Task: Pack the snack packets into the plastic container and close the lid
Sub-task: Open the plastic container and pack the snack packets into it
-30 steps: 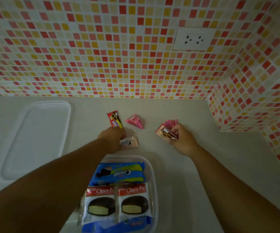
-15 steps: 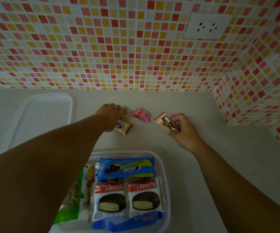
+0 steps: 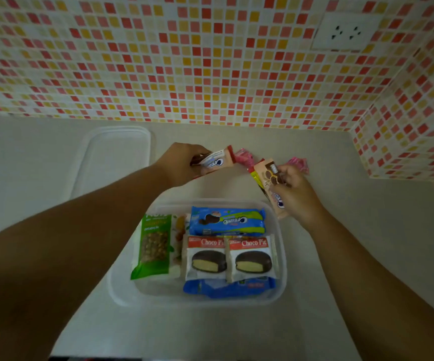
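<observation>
A clear plastic container [image 3: 281, 259] sits on the counter below my hands. Inside lie a green nut packet [image 3: 156, 246], a blue cream-biscuit packet [image 3: 227, 221], two Choco Pie packets [image 3: 230, 257] and another blue packet [image 3: 228, 287] beneath them. My left hand [image 3: 178, 162] grips a small peach biscuit packet [image 3: 215, 161] above the container's far edge. My right hand [image 3: 295, 190] holds a bunch of small packets [image 3: 269, 178]. Two pink candy packets, one [image 3: 244, 156] between the hands and one [image 3: 299, 164] behind my right hand, are on the counter. The clear lid [image 3: 114, 155] lies at the back left.
The tiled wall [image 3: 210, 61] runs along the back and turns forward at the right corner [image 3: 405, 139]. A white power socket [image 3: 346, 31] is on the wall at the upper right. The pale counter [image 3: 366, 243] extends to the right of the container.
My left hand has picked up the small peach packet from the counter. My right hand has gathered more packets and drawn toward the container. The view shifted down and closer.
</observation>
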